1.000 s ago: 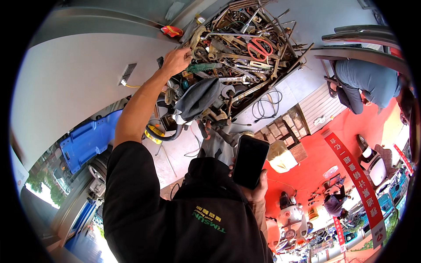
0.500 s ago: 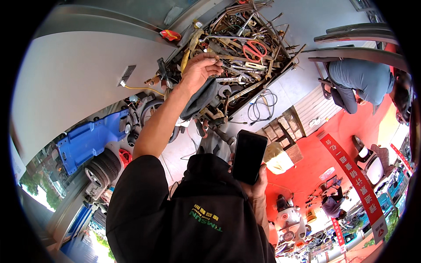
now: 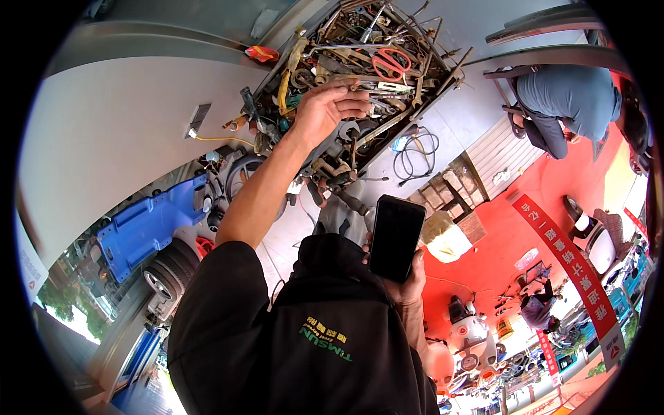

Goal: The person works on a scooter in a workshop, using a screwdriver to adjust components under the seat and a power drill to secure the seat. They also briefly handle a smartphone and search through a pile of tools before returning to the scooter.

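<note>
My left hand (image 3: 328, 107) is over the metal bin (image 3: 446, 90) heaped with wrenches, rods and other worn tools (image 3: 384, 28), its fingers bent together at a thin item I cannot make out. Red-handled scissors (image 3: 391, 64) lie just beyond it, and a yellow strip (image 3: 283, 90) lies to its left. Lower down, my right hand (image 3: 411, 280) grips a black phone (image 3: 396, 238), screen dark, held upright in front of my dark jacket.
A grey surface with a coiled black cable (image 3: 415, 155) adjoins the bin. Blue plastic panel (image 3: 149, 221) and tyres (image 3: 166, 270) are lower left. A crouching person (image 3: 564, 100) is upper right; scooters (image 3: 470, 346) stand on red flooring (image 3: 512, 228).
My left hand has moved rightward from the bin's left side over the tools, its fingers turning toward the middle of the heap. My right hand still holds the phone.
</note>
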